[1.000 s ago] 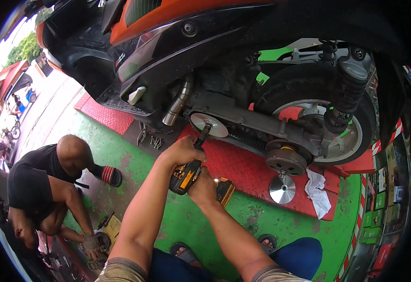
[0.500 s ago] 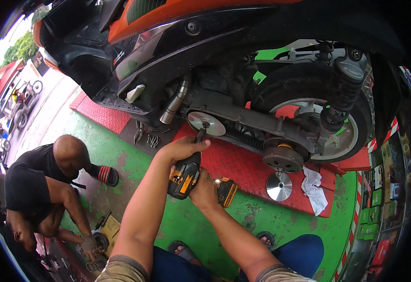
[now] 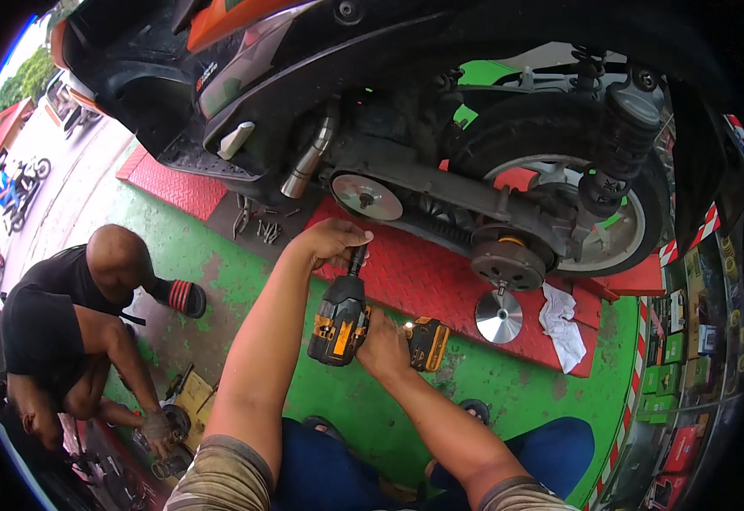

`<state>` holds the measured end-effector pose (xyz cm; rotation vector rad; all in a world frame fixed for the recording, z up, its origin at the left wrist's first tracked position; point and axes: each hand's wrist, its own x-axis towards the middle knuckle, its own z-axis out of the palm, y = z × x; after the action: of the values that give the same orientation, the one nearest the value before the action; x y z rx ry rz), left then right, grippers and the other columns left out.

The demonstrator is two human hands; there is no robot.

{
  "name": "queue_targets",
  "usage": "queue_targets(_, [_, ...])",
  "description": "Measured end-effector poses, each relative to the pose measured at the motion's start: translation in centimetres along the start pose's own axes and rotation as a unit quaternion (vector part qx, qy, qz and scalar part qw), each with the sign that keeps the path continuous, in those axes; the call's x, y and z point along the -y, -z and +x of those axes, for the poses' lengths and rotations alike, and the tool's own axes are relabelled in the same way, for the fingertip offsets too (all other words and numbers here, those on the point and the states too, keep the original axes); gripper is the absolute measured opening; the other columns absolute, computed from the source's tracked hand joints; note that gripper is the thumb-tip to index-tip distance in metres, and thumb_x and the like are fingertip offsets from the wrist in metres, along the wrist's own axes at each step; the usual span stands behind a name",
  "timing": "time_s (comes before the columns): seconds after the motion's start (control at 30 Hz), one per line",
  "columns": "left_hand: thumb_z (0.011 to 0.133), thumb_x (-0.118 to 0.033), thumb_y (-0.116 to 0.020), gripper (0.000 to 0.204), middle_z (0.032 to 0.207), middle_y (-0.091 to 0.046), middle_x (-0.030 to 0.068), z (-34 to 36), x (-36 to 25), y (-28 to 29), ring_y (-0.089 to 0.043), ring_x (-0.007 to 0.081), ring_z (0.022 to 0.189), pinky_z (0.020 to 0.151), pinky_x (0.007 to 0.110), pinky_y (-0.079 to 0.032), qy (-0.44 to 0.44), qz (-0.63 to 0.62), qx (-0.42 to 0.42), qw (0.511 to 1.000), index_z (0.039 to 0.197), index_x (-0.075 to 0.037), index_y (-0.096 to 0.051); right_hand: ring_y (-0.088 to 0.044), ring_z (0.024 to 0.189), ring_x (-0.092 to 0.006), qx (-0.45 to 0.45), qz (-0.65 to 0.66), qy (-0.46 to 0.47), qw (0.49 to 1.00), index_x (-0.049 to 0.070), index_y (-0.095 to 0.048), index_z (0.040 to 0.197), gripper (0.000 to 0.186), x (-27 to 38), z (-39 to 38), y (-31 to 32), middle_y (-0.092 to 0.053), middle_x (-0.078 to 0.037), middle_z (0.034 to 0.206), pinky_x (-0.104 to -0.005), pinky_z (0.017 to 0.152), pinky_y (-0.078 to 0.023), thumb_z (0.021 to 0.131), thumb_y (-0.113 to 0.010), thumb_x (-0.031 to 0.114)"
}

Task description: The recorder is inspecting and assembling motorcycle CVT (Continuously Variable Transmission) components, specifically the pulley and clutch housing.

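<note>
Lettering [image 3: 207, 77] on scooter panel [image 3: 321, 72], shock absorber [image 3: 627, 136]

The impact wrench [image 3: 340, 328] is black with yellow-orange panels; the scooter [image 3: 304, 111] is black and orange. The platform [image 3: 414, 294] is red with a diamond tread, bearing a white rag [image 3: 562, 328] near its right end and a silver pulley disc [image 3: 499, 317] at its near edge. Green floor [image 3: 346, 413], patched grey; red-and-white striped tape [image 3: 631, 400]; mottled brown-tan sleeves [image 3: 223, 473]; dark blue trousers [image 3: 312, 468]; the co-worker's black shirt [image 3: 40, 315] and red-striped black sandal [image 3: 183, 298].
</note>
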<state>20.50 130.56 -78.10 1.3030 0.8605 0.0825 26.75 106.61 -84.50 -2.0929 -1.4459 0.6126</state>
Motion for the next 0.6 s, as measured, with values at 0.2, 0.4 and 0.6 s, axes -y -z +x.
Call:
queue_targets(0.2, [0.097, -0.028, -0.073, 0.034, 0.099, -0.075, 0.0157, 2.7, 3.6, -0.2, -0.076, 0.0276, 0.086, 0.074, 0.043, -0.063, 0.111, -0.007, 0.028, 0.993, 0.111, 0.001, -0.062, -0.065, 0.107, -0.0437, 0.041, -0.044, -0.016, 0.998, -0.002, -0.051, 0.125, 0.046, -1.6, -2.0, -1.6, -0.067, -0.028, 0.108, -0.0545, 0.095, -0.049, 0.081, -0.063, 0.002])
queue_targets(0.4, [0.096, -0.027, -0.074, 0.032, 0.095, -0.075, 0.0143, 5.2, 7.1, -0.9, -0.076, 0.0275, 0.083, 0.073, 0.044, -0.064, 0.16, 0.035, -0.015, 0.986, 0.108, 0.001, -0.066, -0.066, 0.106, -0.0434, 0.055, -0.058, -0.017, 0.997, -0.002, -0.05, 0.128, 0.051, -2.9, -3.5, -3.4, -0.067, -0.028, 0.107, -0.0548, 0.094, -0.049, 0.079, -0.064, 0.002])
queue_targets(0.6, [0.094, -0.028, -0.076, 0.028, 0.092, -0.076, 0.0101, 6.5, 9.7, -1.0, -0.074, 0.0236, 0.078, 0.07, 0.04, -0.063, 0.156, 0.113, 0.013, 0.981, 0.104, -0.002, -0.071, -0.067, 0.107, -0.0393, 0.077, -0.112, -0.021, 0.99, 0.001, -0.048, 0.134, 0.053, -5.0, -4.6, -5.0, -0.066, -0.023, 0.113, -0.0531, 0.094, -0.05, 0.085, -0.067, 0.009])
